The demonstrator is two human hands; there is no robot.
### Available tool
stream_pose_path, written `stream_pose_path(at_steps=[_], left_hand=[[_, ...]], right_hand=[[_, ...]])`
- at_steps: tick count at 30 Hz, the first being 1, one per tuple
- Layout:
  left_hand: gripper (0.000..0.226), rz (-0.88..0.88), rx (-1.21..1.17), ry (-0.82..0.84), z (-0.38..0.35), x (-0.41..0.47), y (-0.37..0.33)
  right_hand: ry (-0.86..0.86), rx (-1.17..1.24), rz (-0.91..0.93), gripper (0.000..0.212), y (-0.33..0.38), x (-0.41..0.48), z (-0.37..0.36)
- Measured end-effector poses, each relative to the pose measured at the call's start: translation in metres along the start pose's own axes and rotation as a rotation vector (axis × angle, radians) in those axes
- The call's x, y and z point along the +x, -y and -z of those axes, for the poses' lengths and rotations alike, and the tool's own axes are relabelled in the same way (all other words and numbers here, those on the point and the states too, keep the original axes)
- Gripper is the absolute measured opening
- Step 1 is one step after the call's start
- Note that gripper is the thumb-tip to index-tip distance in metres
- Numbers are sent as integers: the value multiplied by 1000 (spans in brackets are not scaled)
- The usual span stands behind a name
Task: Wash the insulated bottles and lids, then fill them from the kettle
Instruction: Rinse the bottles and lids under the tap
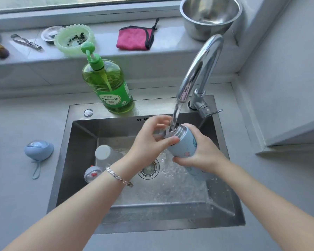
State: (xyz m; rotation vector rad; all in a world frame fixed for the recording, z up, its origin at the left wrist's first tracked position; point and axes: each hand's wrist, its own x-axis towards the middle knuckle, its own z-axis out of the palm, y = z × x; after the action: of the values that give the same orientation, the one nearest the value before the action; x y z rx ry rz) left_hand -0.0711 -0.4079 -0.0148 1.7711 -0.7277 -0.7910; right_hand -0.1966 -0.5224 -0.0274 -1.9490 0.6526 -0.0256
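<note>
1. Blue bottle (184,144): tilted over sink (82,160), center-right, mouth under tap (201,66) stream. Prob. steel: rigid, heavier as it fills, wet so slippery.
2. Right hand (201,154): fingers wrapped round mid-body, the safest hold.
3. Left hand (150,142): fingers curled at mouth rim, thumb on neck.
4. Blue lid (38,150): on counter, left of sink.

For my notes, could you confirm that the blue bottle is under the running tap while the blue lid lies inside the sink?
Not quite: the head view shows the blue lid on the counter left of the sink, not inside it. The blue bottle is indeed under the running tap.
</note>
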Motion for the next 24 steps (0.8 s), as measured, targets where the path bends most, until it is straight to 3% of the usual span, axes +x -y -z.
stream_pose_path(at_steps=[3, 5, 9, 15, 19, 24], left_hand=[[57, 138, 94, 85, 3, 5, 1], [50, 148, 135, 43, 2, 7, -1], [9, 179, 132, -160, 14, 6, 0], [16, 354, 149, -166, 43, -23, 36], [14, 456, 184, -140, 57, -44, 50], [15, 515, 127, -194, 61, -63, 58]], right_hand=[[-90, 67, 2, 71, -1, 4, -6], [-140, 55, 13, 69, -3, 10, -12], [-297, 83, 3, 66, -15, 21, -18], [-306, 89, 55, 70, -19, 17, -35], [-405, 158, 48, 65, -8, 27, -32], [-185, 11, -32, 71, 0, 19, -26]])
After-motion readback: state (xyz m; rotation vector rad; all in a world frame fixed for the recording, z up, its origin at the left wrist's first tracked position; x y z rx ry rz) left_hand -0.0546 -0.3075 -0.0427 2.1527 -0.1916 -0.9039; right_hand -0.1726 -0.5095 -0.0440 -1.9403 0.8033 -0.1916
